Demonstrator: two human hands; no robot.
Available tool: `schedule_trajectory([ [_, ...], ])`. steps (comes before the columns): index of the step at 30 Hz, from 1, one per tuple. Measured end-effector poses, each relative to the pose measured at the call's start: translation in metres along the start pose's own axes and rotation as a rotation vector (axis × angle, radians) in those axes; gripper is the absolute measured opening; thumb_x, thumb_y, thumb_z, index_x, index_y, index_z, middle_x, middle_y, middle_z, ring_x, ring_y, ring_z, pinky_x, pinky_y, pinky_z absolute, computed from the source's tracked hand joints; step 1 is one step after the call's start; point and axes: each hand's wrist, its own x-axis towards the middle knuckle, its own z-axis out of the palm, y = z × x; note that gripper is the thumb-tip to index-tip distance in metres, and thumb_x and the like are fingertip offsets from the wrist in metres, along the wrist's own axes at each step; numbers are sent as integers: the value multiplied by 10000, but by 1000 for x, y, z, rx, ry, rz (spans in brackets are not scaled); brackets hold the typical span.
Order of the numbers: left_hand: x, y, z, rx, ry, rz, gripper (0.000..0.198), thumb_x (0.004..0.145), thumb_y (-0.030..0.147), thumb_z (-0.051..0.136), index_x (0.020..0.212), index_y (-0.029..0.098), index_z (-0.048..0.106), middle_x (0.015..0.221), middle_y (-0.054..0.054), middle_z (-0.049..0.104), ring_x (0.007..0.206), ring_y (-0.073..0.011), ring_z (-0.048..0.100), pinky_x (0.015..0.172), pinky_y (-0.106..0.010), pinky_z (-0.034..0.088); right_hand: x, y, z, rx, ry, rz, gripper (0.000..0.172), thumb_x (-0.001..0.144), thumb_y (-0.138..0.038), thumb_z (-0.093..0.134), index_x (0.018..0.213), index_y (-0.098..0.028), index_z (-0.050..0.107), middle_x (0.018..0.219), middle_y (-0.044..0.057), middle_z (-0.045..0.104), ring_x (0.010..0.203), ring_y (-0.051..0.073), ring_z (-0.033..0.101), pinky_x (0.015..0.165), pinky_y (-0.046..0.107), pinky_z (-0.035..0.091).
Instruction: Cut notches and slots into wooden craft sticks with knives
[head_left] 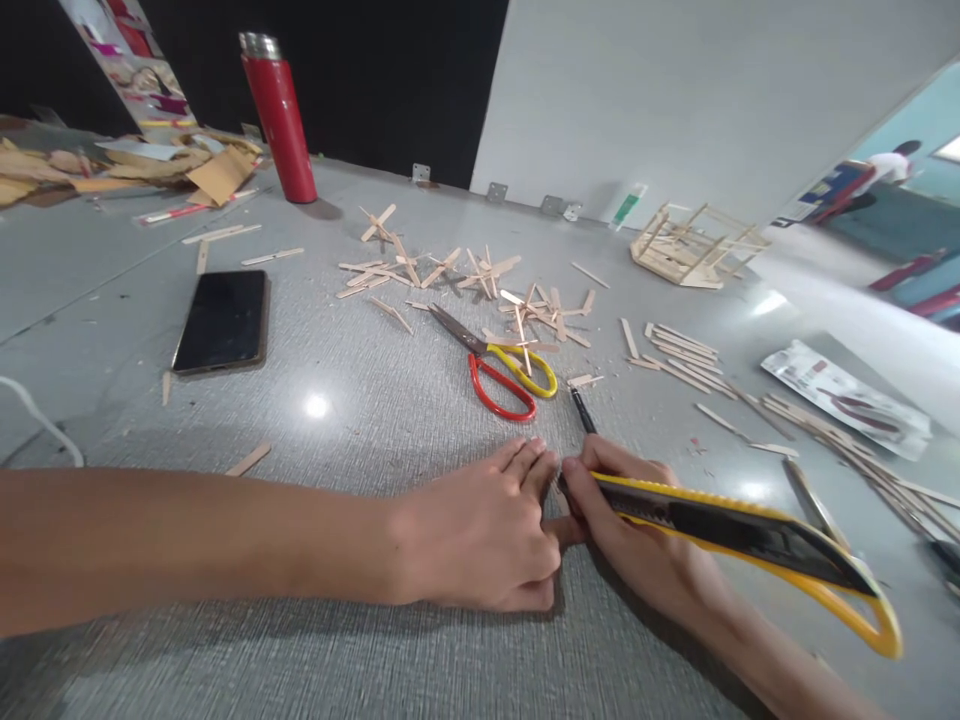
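Observation:
My right hand is closed around a yellow and black utility knife, its handle slanting back over my wrist. The blade end points down at the table beside my left fingers and is mostly hidden. My left hand presses on the grey table with fingers curled, touching or nearly touching the right hand; whatever lies under its fingertips is hidden. Just beyond the hands are scissors with one red and one yellow handle. A slim black pen-like tool lies in front of my right fingers.
Loose craft sticks are piled ahead, with more sticks to the right. A stick frame stands at the back right, near a white packet. Leftward are a phone, a red bottle and cardboard scraps.

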Motion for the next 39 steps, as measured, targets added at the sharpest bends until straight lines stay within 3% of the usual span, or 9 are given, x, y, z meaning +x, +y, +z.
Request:
schedule_trajectory([
  [13,1,-4,-3,30,-3,18,463,995,423,532,1263,109,741,1349,-262,674,1317,-386,619,1181,-513,353,3,-4,-3,77,-50,38,357,1006,-381,536,688,-258,430,630,-32,506,581,160,468,557,289,370],
  [19,-4,5,1,121,65,38,406,1041,354,488,1242,89,720,1311,-279,687,1268,-387,649,1130,-523,392,0,-1,-3,222,23,93,393,1020,-418,551,683,-251,437,566,-52,508,510,132,456,529,266,395],
  [22,-5,9,-1,51,22,-36,326,1031,150,474,1277,66,669,1222,-253,720,1200,-359,673,1041,-500,459,-2,4,-2,319,91,151,403,1052,-490,501,730,-258,432,550,-61,526,447,118,434,441,242,372],
  [26,-2,5,-7,-89,-70,-130,137,864,22,621,961,79,698,966,-152,719,996,-317,691,883,-430,531,-6,5,0,358,155,162,368,1036,-501,548,776,-247,491,588,-48,564,473,119,479,441,230,388],
  [28,0,-1,-14,-143,-85,-174,147,756,21,711,864,110,665,928,-127,704,958,-316,690,871,-429,545,-8,4,1,346,198,144,333,1026,-487,573,807,-238,539,633,-31,595,499,123,504,453,231,398],
  [31,4,-7,-35,-262,-84,-306,113,848,48,636,920,132,611,819,-69,688,771,-235,704,714,-346,573,-11,6,-2,316,311,111,279,1025,-475,564,889,-232,570,670,-28,601,505,123,502,454,233,391],
  [34,6,-5,-67,-530,-46,-405,164,1061,148,375,1017,181,529,789,14,671,602,-101,668,524,-181,516,-13,10,-7,268,389,51,250,1022,-459,545,929,-230,575,679,-28,605,527,128,511,489,239,413],
  [36,6,0,-88,-1228,30,-571,179,1090,352,424,1049,204,516,886,4,667,623,-114,689,456,-178,505,-15,11,-11,225,360,-1,222,1017,-423,549,926,-226,593,690,-21,627,566,134,542,536,241,445],
  [39,5,9,-107,-1637,142,-647,325,1025,516,562,1108,202,554,924,-2,642,538,-96,659,362,-147,433,-16,11,-14,169,260,-73,185,1025,-363,535,926,-223,603,656,-38,610,556,126,527,549,230,453],
])
